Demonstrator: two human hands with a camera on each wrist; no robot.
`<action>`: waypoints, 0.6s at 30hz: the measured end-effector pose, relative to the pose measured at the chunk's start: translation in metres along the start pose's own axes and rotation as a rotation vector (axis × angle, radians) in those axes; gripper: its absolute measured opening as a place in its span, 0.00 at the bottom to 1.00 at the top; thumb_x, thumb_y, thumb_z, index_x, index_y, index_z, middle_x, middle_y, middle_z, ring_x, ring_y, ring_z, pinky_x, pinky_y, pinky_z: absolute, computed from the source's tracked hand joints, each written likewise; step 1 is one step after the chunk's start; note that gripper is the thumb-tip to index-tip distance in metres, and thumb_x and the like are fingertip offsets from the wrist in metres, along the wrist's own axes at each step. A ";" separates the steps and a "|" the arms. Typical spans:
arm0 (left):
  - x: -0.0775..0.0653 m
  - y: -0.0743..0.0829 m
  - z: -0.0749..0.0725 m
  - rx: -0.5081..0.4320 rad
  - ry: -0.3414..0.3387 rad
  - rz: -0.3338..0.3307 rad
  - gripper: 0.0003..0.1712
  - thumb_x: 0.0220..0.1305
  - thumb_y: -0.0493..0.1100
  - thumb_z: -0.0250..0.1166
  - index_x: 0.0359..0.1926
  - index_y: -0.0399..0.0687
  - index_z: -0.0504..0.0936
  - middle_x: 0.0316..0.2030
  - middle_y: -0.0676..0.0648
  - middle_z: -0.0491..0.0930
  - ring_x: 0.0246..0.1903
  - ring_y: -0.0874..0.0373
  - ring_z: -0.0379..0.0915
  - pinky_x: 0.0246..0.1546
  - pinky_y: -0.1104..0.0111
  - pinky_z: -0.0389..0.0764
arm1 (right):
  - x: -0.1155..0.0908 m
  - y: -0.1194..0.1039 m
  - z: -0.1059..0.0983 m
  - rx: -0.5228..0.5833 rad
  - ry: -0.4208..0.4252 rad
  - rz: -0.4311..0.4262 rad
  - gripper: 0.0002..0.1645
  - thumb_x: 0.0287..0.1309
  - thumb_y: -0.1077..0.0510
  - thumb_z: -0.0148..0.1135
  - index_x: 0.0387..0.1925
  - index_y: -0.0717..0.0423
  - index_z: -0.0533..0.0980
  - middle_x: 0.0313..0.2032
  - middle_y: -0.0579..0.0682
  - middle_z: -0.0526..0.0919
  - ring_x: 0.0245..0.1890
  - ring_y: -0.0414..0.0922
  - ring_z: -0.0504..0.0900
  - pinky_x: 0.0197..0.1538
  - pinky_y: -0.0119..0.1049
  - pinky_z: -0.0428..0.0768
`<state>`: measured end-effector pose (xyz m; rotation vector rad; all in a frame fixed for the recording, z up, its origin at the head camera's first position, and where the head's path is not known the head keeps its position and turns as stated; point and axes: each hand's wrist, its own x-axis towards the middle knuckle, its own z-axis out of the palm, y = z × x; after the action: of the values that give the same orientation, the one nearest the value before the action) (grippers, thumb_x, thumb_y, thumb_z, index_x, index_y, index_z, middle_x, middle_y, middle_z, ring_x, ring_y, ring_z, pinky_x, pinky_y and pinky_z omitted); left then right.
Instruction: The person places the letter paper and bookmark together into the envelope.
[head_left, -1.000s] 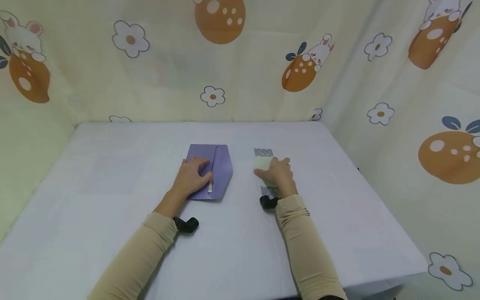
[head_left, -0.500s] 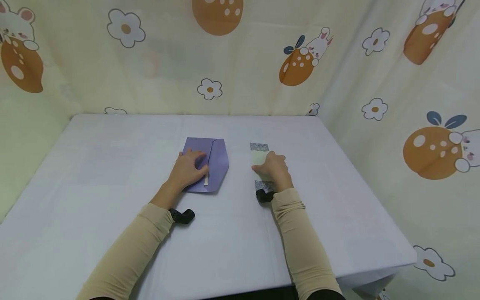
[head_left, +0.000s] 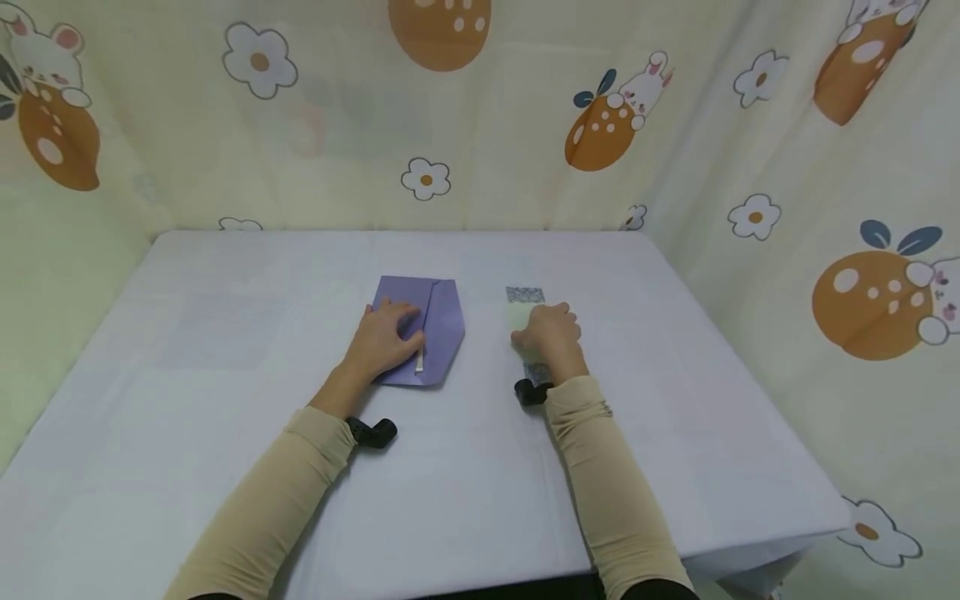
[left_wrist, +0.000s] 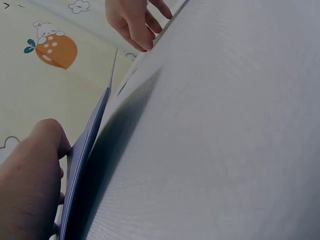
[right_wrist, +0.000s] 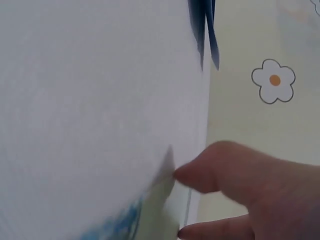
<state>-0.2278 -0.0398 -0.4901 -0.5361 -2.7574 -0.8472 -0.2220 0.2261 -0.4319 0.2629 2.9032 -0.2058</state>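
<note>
A purple envelope (head_left: pixel 442 325) lies on the white table, its pointed flap to the right, with a small pale strip (head_left: pixel 419 360) near the flap's edge. On its left part rests my left hand (head_left: pixel 382 337), thumb and fingers spread over the paper. The left wrist view shows the envelope (left_wrist: pixel 82 155) edge-on, slightly raised off the cloth. To the right lies a pale green card (head_left: pixel 519 315) with speckled grey-blue bands at both ends. My right hand (head_left: pixel 551 337) covers its middle and holds its sides, thumb at the left edge; the fingertips are partly hidden.
A white cloth covers the table (head_left: pixel 450 483). A pale yellow curtain (head_left: pixel 330 142) with rabbits, oranges and flowers hangs behind it and along both sides. Each wrist carries a small black camera, such as the left wrist camera (head_left: pixel 372 432).
The right thumb and fingers have drawn slightly closer together over the card. The left hand stays on the envelope. The head view has shifted a little.
</note>
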 end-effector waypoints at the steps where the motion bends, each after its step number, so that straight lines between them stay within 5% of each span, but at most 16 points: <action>1: 0.000 0.001 0.000 0.001 -0.001 0.004 0.30 0.50 0.54 0.55 0.55 0.47 0.74 0.57 0.41 0.72 0.62 0.33 0.53 0.60 0.39 0.48 | -0.001 -0.001 0.000 -0.025 0.007 -0.008 0.35 0.50 0.39 0.57 0.47 0.66 0.73 0.44 0.66 0.69 0.44 0.59 0.71 0.44 0.52 0.72; 10: -0.002 -0.001 0.001 0.007 -0.004 -0.007 0.29 0.50 0.54 0.56 0.53 0.48 0.76 0.56 0.41 0.72 0.62 0.33 0.53 0.61 0.39 0.47 | 0.000 -0.014 0.005 -0.140 0.070 -0.094 0.26 0.50 0.43 0.60 0.40 0.62 0.78 0.38 0.60 0.79 0.36 0.54 0.78 0.37 0.47 0.77; 18: 0.000 0.001 0.001 0.026 -0.022 0.001 0.28 0.50 0.54 0.56 0.52 0.48 0.77 0.57 0.42 0.72 0.63 0.34 0.52 0.61 0.40 0.47 | 0.004 -0.018 0.005 -0.138 0.074 -0.124 0.21 0.49 0.48 0.61 0.41 0.59 0.77 0.41 0.61 0.78 0.41 0.61 0.76 0.43 0.53 0.74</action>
<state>-0.2278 -0.0387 -0.4903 -0.5449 -2.7836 -0.8088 -0.2287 0.2080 -0.4354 0.0689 2.9918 -0.0153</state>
